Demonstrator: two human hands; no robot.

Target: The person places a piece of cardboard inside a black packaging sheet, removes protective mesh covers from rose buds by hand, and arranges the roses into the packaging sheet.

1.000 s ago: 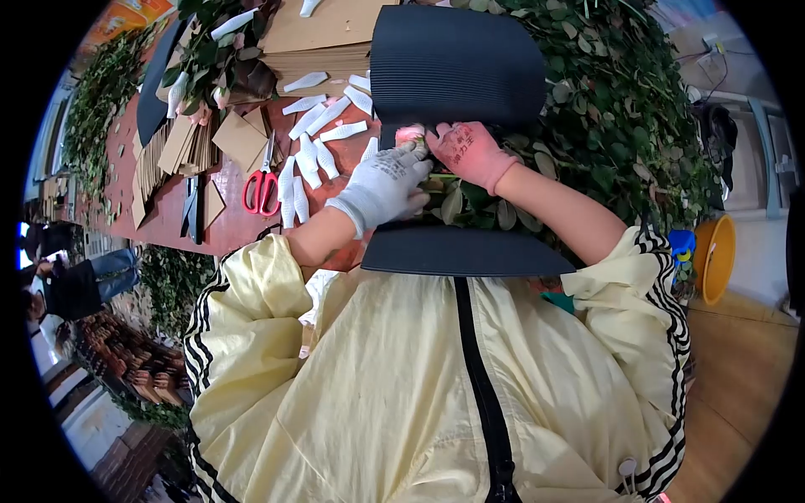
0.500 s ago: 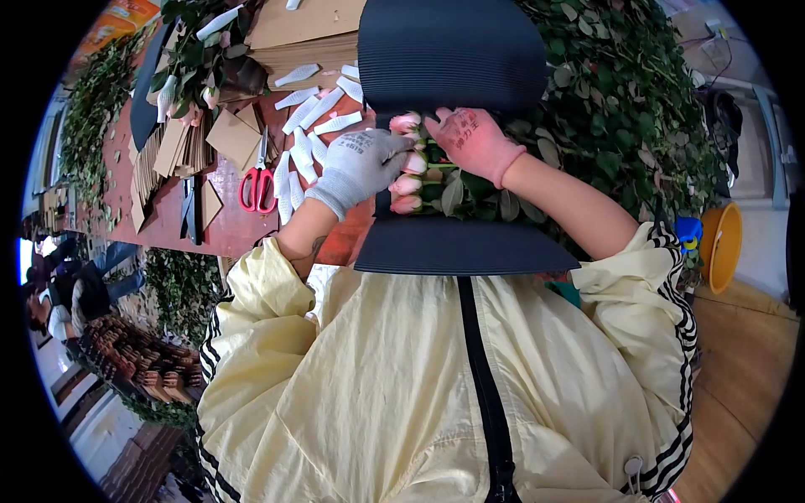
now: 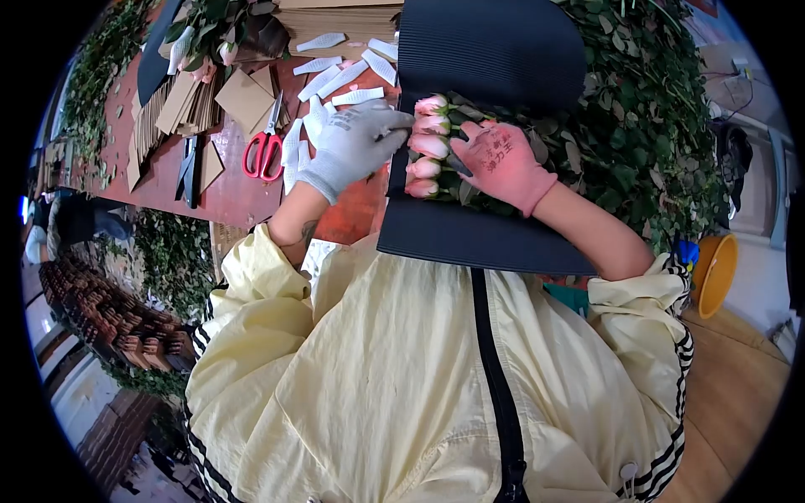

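Several pink roses (image 3: 429,146) lie in a row on a black ribbed sheet (image 3: 486,50), heads to the left and leafy stems to the right. My left hand (image 3: 356,141), in a pale grey glove, is just left of the upper rose heads, its fingers stretched toward them. It is open, with nothing visible in it. Over the stems just behind the heads is my right hand (image 3: 501,163), in a pink glove with printed lettering. Its thumb and fingers are apart, and the stems beneath are partly hidden.
White foam sleeves (image 3: 344,77) lie scattered on the red table (image 3: 243,197). Red-handled scissors (image 3: 264,151), a black-handled tool (image 3: 189,172) and cardboard pieces (image 3: 247,99) lie at the left. Piled foliage (image 3: 646,126) stands behind the right arm; a yellow bucket (image 3: 715,272) is at far right.
My view has shifted, so the table and roses appear farther right. My right hand has moved from the topmost rose toward my body, over the middle stems. My left fingers have straightened beside the heads.
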